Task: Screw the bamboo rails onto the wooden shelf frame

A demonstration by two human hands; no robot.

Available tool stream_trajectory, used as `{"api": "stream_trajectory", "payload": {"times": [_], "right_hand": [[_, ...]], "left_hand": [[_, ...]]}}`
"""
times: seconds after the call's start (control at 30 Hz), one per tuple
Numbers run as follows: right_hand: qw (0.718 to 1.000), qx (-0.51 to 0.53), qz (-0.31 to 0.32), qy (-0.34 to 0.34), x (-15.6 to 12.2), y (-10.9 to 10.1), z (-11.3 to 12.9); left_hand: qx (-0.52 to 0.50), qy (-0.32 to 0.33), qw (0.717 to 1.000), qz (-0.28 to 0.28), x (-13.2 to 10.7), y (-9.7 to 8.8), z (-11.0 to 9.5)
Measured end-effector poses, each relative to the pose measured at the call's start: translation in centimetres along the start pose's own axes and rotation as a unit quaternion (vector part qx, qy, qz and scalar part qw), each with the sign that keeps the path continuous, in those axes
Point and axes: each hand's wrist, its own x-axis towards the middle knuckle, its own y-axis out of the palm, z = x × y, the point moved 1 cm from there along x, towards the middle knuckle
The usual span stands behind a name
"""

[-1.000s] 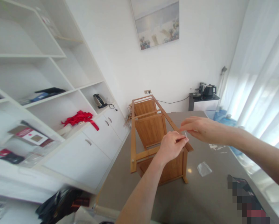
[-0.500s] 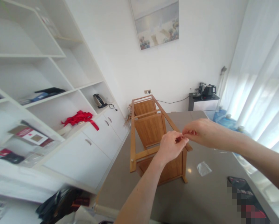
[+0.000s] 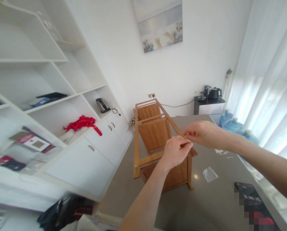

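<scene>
A wooden shelf rack (image 3: 155, 134) lies on its side on the grey table, its slatted panels between two long rails. Over the near end of its right rail, my left hand (image 3: 177, 150) is closed in a pinch. Just beside it, my right hand (image 3: 202, 133) pinches too, its fingertips nearly touching the left ones. Whatever sits between the fingers is too small to make out. A bolt head (image 3: 135, 166) shows at the near end of the left rail. To the right of the rack lies a small clear plastic bag (image 3: 210, 174).
Small pale pieces (image 3: 222, 152) lie near the right edge of the grey table (image 3: 182, 208). A dark object (image 3: 248, 191), partly pixelated, is at the lower right. White shelving with a kettle (image 3: 102, 105) and red ribbon (image 3: 82, 123) stands left. Blue water bottles (image 3: 234, 123) stand by the curtain.
My right hand has shifted slightly left and up, its fingertips now over those of my left hand. My left hand has stayed almost in place, and the rack has not moved.
</scene>
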Motion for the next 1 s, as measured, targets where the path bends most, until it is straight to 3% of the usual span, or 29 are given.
{"api": "stream_trajectory", "payload": {"times": [0.17,0.47,0.7,0.87,1.0], "right_hand": [[0.995,0.037,0.023,0.088,0.4,0.2,0.2],[0.990,-0.062,0.048,0.115,-1.4,-1.6,-0.2],[0.981,-0.111,0.073,0.144,-0.2,-0.6,1.2],[0.991,-0.066,0.062,0.099,-0.4,-0.8,0.3],[0.994,0.070,0.072,-0.033,-1.0,-1.7,-0.4]], "left_hand": [[-0.017,-0.016,1.000,-0.003,-0.1,0.2,0.2],[0.009,-0.003,1.000,-0.007,-0.2,0.1,0.2],[0.012,0.001,1.000,-0.015,-0.3,-0.1,0.0],[0.011,0.000,1.000,-0.020,-0.3,0.1,0.1],[0.002,-0.001,1.000,-0.019,-0.3,0.1,0.2]]}}
